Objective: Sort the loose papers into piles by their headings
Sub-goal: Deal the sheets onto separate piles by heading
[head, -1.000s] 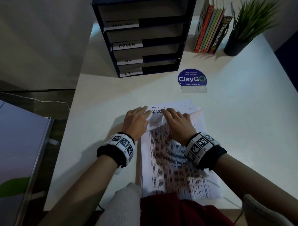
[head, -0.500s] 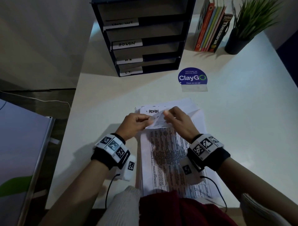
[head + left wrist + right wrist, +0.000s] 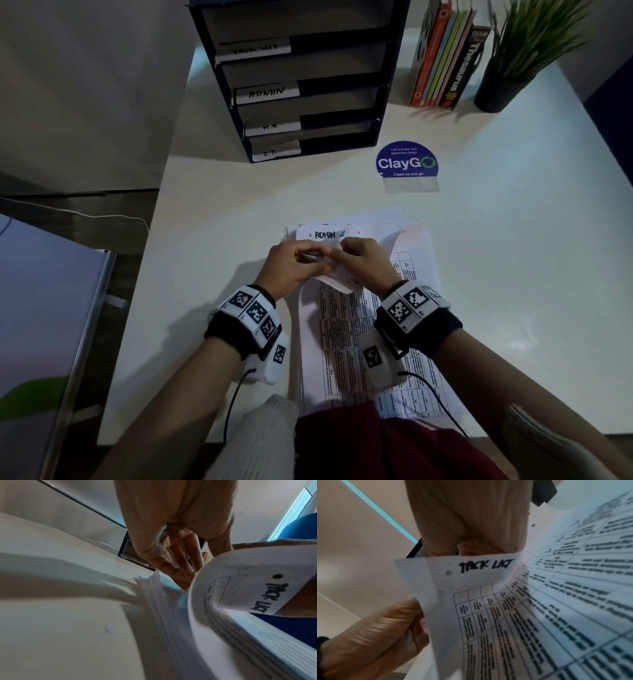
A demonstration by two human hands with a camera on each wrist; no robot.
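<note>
My left hand (image 3: 287, 265) and my right hand (image 3: 359, 262) both pinch the top edge of the top sheet (image 3: 488, 601) and curl it up off the paper stack (image 3: 404, 342) on the worktop (image 3: 513, 274). Under it sits a sheet marked ADMIN (image 3: 325, 235).

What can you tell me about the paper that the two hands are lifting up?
The top sheet is thin white paper, printed with a table of small dark text too blurred to read. Its heading, handwritten in black marker, looks like "TACK LIST", with a punched hole beside it. Its far end is peeled up and curled back toward the person, while the rest lies on the stack of papers. The left hand and right hand pinch the lifted edge. Under it, another sheet headed "ADMIN" shows.
</note>
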